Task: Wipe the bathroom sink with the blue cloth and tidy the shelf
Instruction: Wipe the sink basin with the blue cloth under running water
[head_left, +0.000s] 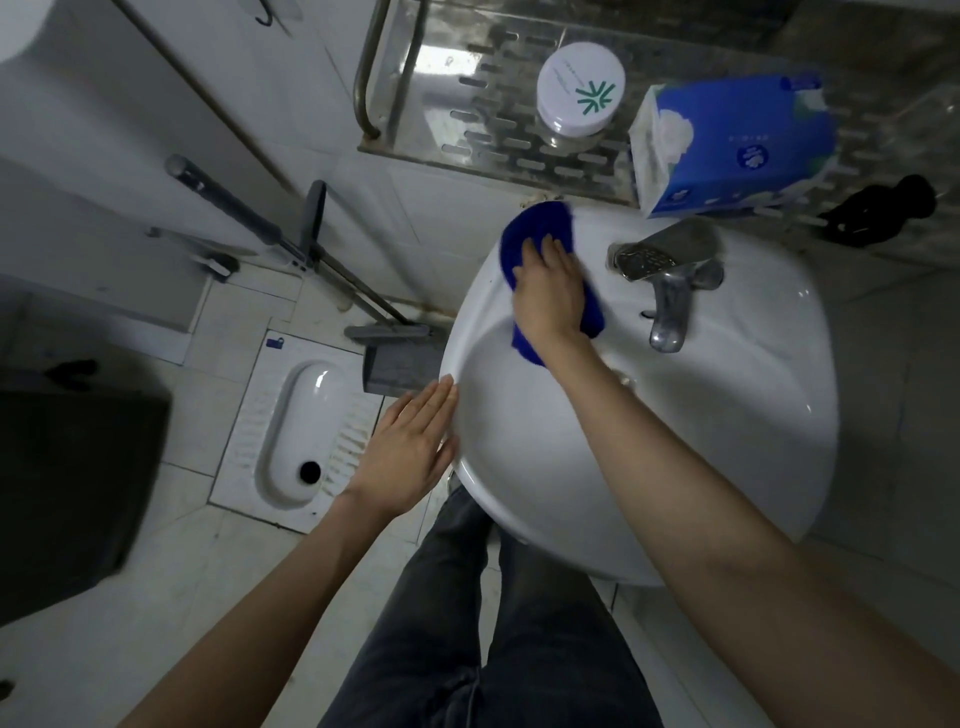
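My right hand (550, 291) presses flat on the blue cloth (535, 228), which lies on the back left rim of the white sink (727, 415), left of the metal faucet (667, 291). My left hand (410, 447) rests flat against the sink's left outer edge, fingers together, holding nothing. Above the sink hangs a slotted metal shelf (483, 124). On it stand a white-lidded jar (579, 91) and a blue tissue pack (737, 140) lying on its side.
A black object (878, 208) lies at the shelf's right end. A squat toilet (301, 431) is set in the tiled floor at left. A long-handled squeegee (291, 244) and a dustpan (400, 364) lean by the wall. A dark bin (67, 488) stands far left.
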